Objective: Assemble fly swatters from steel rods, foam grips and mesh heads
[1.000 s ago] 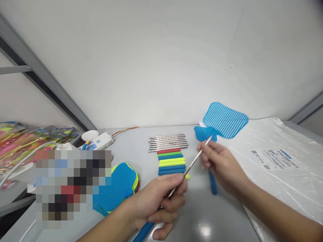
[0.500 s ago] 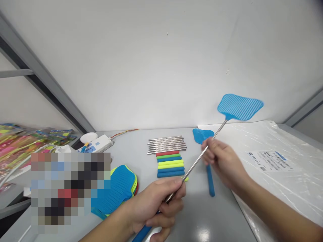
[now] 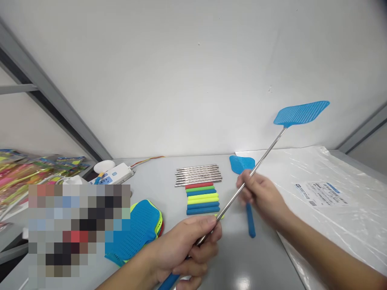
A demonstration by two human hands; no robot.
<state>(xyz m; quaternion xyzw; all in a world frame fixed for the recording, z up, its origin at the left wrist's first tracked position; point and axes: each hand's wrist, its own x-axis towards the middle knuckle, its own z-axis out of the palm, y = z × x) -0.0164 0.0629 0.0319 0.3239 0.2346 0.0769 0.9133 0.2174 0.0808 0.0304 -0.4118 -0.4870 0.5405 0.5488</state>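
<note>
A fly swatter [image 3: 267, 151] with a slotted blue head, a thin metal rod and a blue handle slants up to the right. My left hand [image 3: 193, 251] is closed around its lower rod and the top of the handle. Higher on the rod, my right hand [image 3: 261, 193] grips with thumb and fingers; the fingertips are slightly blurred. Behind and below that hand lies another blue fly swatter [image 3: 250, 221] on the table, its middle hidden. To the left are a row of metal rods [image 3: 198, 175] and a row of coloured handles [image 3: 202, 199].
Blue, yellow and red swatter heads [image 3: 137, 225] are stacked left of my left forearm. Further left are a white power strip [image 3: 116, 174] and bagged colourful items [image 3: 39, 171]. Plastic sheeting with a label [image 3: 322, 193] covers the table's right side; a white wall [image 3: 181, 88] stands behind.
The swatter head has moved up and right, turned to a flatter angle, and more rod shows above my right hand. Both hands keep their hold, the right one slightly further left.
</note>
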